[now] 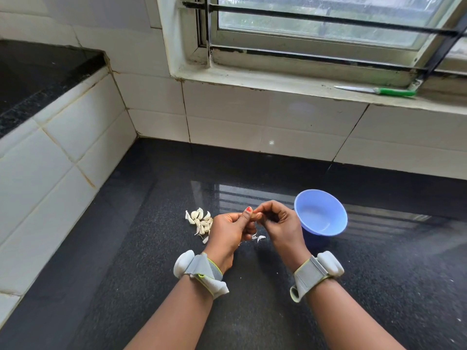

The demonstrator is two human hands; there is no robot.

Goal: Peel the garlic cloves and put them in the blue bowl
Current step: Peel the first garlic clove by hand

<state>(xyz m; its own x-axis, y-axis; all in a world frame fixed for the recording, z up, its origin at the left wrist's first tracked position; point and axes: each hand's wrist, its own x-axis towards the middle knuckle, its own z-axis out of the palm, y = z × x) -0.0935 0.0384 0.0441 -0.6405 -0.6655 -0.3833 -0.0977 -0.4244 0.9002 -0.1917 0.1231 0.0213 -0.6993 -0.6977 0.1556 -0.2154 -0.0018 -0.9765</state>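
We have 1 garlic clove [255, 217] pinched between our 2 hands, just above the black counter [252, 311]. The left hand [231, 229] grips it from below with curled fingers and a raised thumb; the right hand [279, 223] curls over it, fingertips picking at its top end. Most of the clove is hidden by fingers, so we cannot tell how much skin is off.

We judge the clove light, firm and small, with a dry, papery skin that tears easily and clings in places. Once bare it is likely a little tacky rather than slippery. The best hold looks to be across its fat middle with 1 hand while the other nips the skin at the pointed tip and strips it along the length.

Directly below the hands lie a few bits of peeled skin [260, 237]. Just left of the left hand sits the pile of unpeeled cloves [199, 219]. The blue bowl [320, 212] stands just right of the right hand and appears empty, so we reckon the job has barely begun.
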